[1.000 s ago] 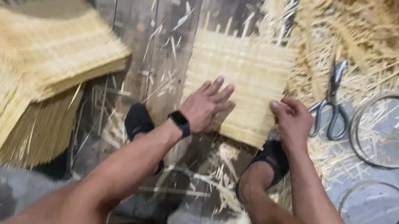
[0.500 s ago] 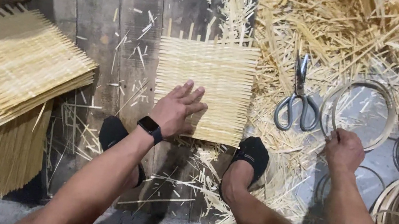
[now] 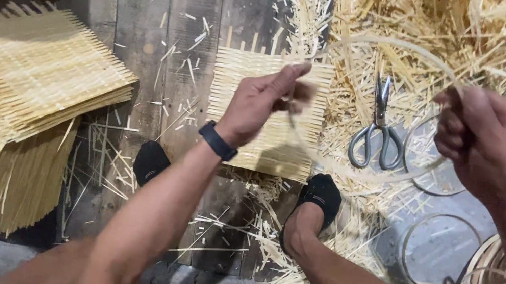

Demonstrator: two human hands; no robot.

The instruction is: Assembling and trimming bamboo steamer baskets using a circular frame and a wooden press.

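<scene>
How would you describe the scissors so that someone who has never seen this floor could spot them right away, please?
Start at the square woven mat lying flat on the dark plank floor ahead of the person's feet. Just to its right, on the pale litter of bamboo shavings, lie the scissors, blades pointing away. They are the only grey metal thing among straw-coloured strips and thin hoops.

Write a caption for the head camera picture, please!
Both hands, left hand and right hand, hold a bamboo hoop above a woven mat and scissors.

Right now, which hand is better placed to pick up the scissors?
Right hand, probably: it is raised beside the scissors on their side. The left hand is over the woven mat. Both hold the thin hoop.
</scene>
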